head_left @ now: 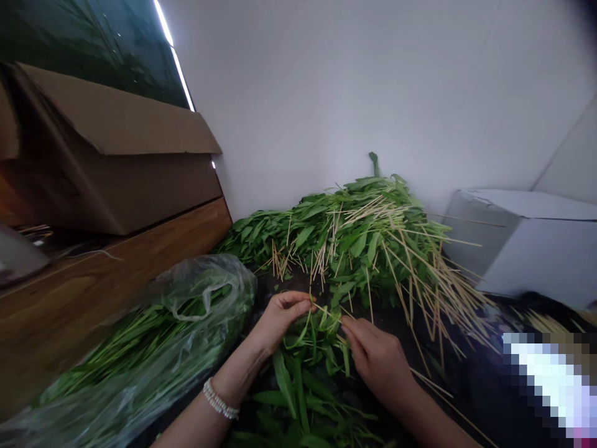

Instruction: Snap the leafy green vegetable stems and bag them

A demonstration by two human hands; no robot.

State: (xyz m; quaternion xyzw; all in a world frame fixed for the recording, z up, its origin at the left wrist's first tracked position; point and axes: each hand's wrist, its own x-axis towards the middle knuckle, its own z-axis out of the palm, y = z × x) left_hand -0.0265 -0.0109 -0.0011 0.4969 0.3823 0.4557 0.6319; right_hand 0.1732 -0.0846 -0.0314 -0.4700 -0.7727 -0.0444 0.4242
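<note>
My left hand (280,316) pinches the top of a bunch of green leafy stems (308,348) that hangs down between my arms. My right hand (373,358) is closed with its fingertips on a thin wooden skewer (329,311) that crosses to the leaves at my left fingertips. A bead bracelet (219,401) sits on my left wrist. Just beyond my hands lies a large heap of green leaves threaded on skewers (364,236), piled against the white wall.
A clear plastic bag of long green stems (153,348) lies at the left. A wooden ledge (116,274) carries an open cardboard box (112,162). A white box (527,242) stands at the right. Loose skewers (443,298) fan out over the dark surface.
</note>
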